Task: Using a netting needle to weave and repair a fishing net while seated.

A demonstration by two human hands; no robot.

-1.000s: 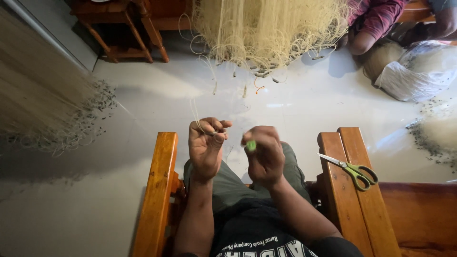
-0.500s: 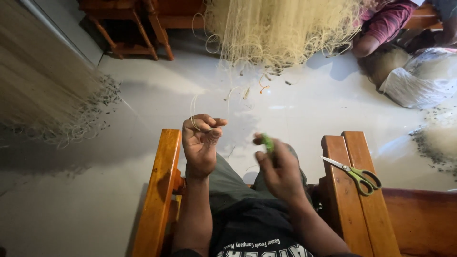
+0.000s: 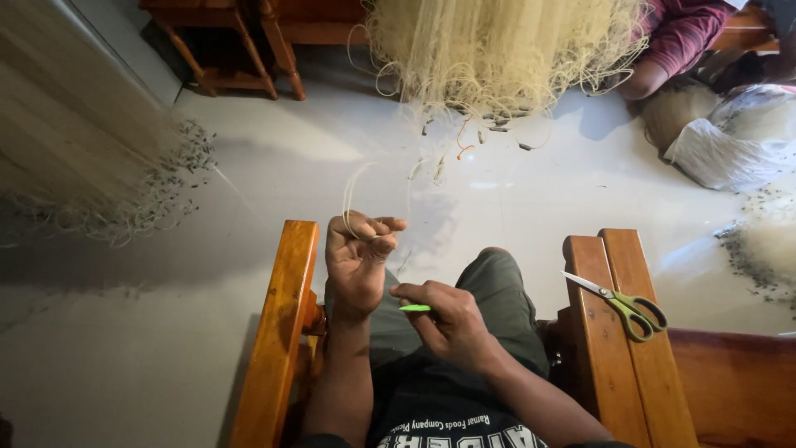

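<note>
A heap of pale fishing net [image 3: 75,158] is lying along the far left, its dark weights scattered on the light tiled floor [image 3: 274,166]. Next comes the left wooden armrest [image 3: 278,332] of the chair. Just inside it the left hand [image 3: 358,261] is rising upright, its fingers curling shut and pinching thin pale net strands [image 3: 352,187] that are looping up from the fingertips. Lower and just to its right, above the lap, the right hand [image 3: 452,319] is closing around a small bright green netting needle [image 3: 414,308], whose tip is poking out toward the left wrist. Beyond them another net pile [image 3: 497,50] is hanging at the top. On the right armrest [image 3: 622,348] green-handled scissors [image 3: 626,303] are lying shut. Far right, another person's sleeve [image 3: 680,37] is showing beside a white sack [image 3: 734,141].
</note>
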